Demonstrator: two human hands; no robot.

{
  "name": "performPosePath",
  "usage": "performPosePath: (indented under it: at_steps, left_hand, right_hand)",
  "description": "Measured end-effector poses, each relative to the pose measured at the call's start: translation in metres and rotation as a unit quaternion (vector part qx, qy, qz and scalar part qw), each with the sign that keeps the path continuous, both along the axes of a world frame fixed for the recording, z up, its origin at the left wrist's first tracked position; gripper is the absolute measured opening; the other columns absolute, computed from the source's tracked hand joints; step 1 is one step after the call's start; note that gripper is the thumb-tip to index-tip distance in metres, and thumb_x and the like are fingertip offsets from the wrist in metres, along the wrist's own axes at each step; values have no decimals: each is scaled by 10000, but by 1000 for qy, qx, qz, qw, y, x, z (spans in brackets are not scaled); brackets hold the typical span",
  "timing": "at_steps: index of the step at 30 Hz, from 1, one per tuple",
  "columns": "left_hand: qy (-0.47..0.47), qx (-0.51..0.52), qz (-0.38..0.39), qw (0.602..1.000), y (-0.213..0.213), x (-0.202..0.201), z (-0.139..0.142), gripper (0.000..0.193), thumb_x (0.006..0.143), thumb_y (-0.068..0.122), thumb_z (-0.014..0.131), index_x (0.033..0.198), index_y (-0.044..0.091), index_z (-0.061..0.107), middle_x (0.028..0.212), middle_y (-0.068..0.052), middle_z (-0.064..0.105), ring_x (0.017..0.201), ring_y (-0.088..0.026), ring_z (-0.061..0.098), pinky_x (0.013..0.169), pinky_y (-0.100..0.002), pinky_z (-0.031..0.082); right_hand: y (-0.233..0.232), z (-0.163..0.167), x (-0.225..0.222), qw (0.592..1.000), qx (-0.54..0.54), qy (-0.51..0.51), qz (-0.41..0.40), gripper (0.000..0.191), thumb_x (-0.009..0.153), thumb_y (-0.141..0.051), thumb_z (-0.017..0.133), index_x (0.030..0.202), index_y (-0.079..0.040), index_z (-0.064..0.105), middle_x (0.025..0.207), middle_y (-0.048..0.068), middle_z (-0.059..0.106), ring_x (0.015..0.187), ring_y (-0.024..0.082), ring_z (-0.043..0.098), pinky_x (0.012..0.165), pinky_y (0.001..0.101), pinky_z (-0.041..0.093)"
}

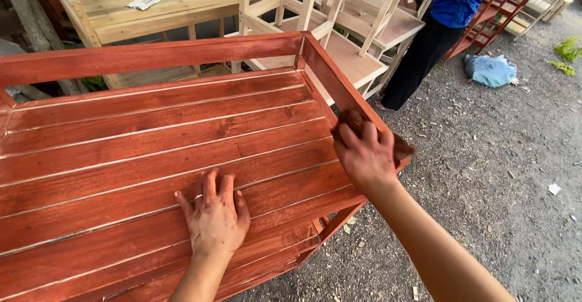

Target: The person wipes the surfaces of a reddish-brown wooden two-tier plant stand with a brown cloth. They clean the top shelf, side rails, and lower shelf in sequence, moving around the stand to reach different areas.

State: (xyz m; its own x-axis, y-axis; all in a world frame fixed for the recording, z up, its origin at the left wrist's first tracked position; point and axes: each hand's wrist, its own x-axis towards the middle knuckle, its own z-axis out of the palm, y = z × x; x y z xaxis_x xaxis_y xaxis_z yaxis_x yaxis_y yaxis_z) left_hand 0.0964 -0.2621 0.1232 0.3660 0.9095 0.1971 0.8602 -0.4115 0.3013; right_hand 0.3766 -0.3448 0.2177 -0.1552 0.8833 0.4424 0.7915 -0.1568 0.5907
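Note:
A red-brown stained wooden shelf frame (151,156) with slatted boards fills the left and middle of the head view. My left hand (213,214) lies flat, fingers spread, on the slats near the front edge. My right hand (365,153) presses a dark stain-soaked cloth (353,119) against the inner side of the frame's right rail (330,75). Both hands are smeared with stain.
Unstained pale wooden shelves and racks (339,29) stand behind the frame. A person in a blue top and black trousers (436,29) stands at the upper right. A blue cloth bundle (490,70) lies on the gravel ground (497,175). Red-stained racks (515,5) lean at the far right.

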Motion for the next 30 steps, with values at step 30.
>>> performPosePath:
  at_steps: [30]
  left_hand:
    - [5,10,-7,1000,-1,9,11,588,913,284,523,1480,159,432,1453,-147,410,1413,-342,425,1125,-796,109]
  right_hand:
    - [25,-47,-39,916,-2,397,-60,568,753,-392,783,1303,-282,692,1386,71,569,1167,416,531,965,489,521]
